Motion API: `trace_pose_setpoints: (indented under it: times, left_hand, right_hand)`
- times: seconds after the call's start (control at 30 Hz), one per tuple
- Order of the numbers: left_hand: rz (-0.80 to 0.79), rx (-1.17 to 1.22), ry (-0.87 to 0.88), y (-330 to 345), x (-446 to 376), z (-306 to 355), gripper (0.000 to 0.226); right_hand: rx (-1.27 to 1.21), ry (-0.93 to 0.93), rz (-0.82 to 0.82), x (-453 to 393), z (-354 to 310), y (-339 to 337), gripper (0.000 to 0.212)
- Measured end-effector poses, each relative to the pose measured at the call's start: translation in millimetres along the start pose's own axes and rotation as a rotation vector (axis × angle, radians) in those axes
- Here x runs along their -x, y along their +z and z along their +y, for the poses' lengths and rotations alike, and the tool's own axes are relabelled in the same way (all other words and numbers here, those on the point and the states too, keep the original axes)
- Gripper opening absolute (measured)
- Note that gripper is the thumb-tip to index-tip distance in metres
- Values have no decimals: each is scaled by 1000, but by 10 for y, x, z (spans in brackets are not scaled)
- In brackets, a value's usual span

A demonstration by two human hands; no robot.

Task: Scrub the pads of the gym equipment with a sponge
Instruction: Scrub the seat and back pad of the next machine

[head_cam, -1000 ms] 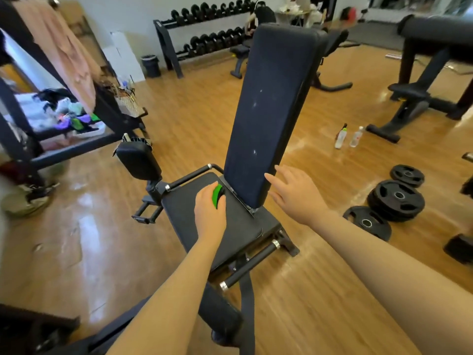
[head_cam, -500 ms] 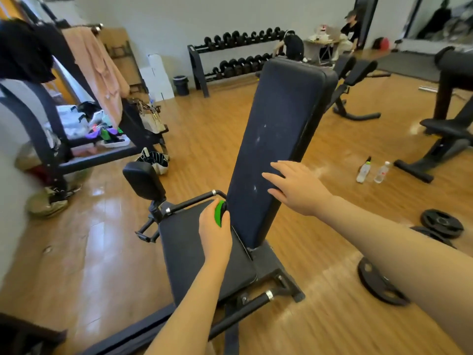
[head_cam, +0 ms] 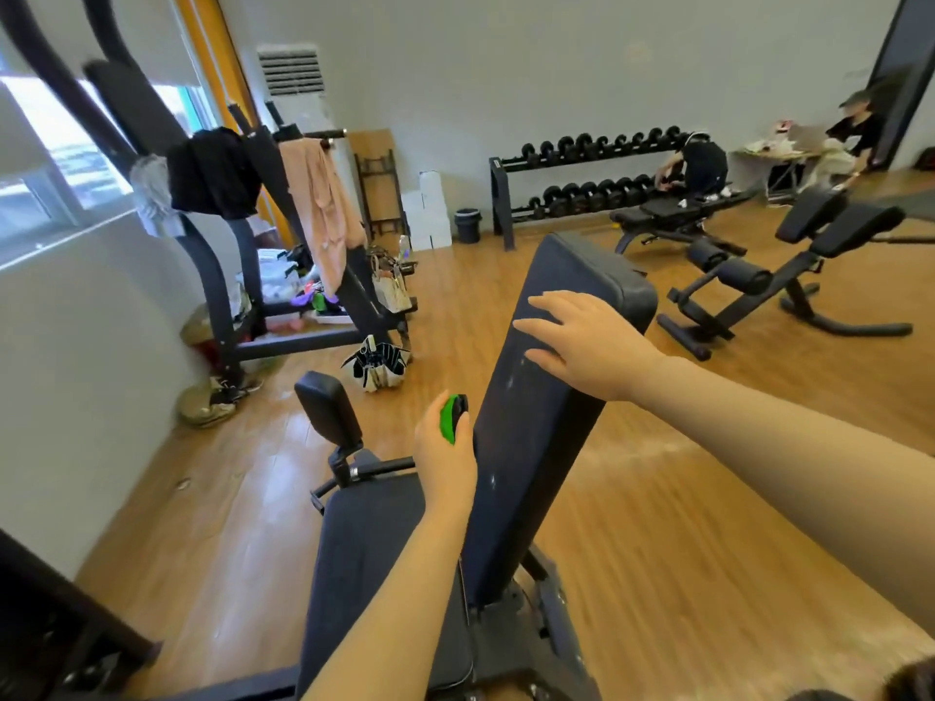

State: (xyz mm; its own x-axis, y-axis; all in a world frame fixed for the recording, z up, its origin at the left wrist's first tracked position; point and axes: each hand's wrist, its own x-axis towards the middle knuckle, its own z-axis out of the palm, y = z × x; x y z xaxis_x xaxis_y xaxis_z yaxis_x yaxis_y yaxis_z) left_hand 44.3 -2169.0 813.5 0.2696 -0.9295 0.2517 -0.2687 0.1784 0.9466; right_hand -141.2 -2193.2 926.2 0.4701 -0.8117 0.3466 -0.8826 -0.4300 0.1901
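Observation:
A black padded back pad (head_cam: 536, 427) stands steeply upright above the black seat pad (head_cam: 369, 543) of a gym bench. My left hand (head_cam: 445, 457) grips a green and black sponge (head_cam: 452, 418) at the left edge of the back pad, above the seat. My right hand (head_cam: 582, 341) lies flat with straight fingers on the upper part of the back pad. White specks dot the pad's face below that hand.
A small black side pad (head_cam: 328, 409) on a post stands left of the seat. A folded umbrella (head_cam: 377, 366) and a rack hung with clothes (head_cam: 324, 215) are at the left. Other benches (head_cam: 759, 280), a dumbbell rack (head_cam: 582, 174) and two people (head_cam: 703, 164) are behind.
My left hand has lifted the sponge from the seat's back edge up along the back pad. My right hand has slid up the back pad toward its top. The camera view has risen.

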Motion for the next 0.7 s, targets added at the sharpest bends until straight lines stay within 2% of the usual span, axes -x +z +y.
trace_pose_setpoints:
  times: [0.13,0.33,0.5,0.6,0.7]
  left_hand:
    - [40,-35,72,263,-258,318,39]
    - [-46,63,157,746,-728,564,41]
    - [-127,121,183,1112,-1175,725,43]
    - [-164,132,182,1309,-1419,761,46]
    - [-182,137,174,1468,-1589,741,50]
  right_hand:
    - [-13,27,34,-166,329,-109,46]
    - [-96,154,2,-371,700,-103,39]
    - [-310,254,-55,-642,1022,-70,29]
    - [-441,354,-23,-830,1162,-61,32]
    - [-454,404,-36,-993,1284,42,37]
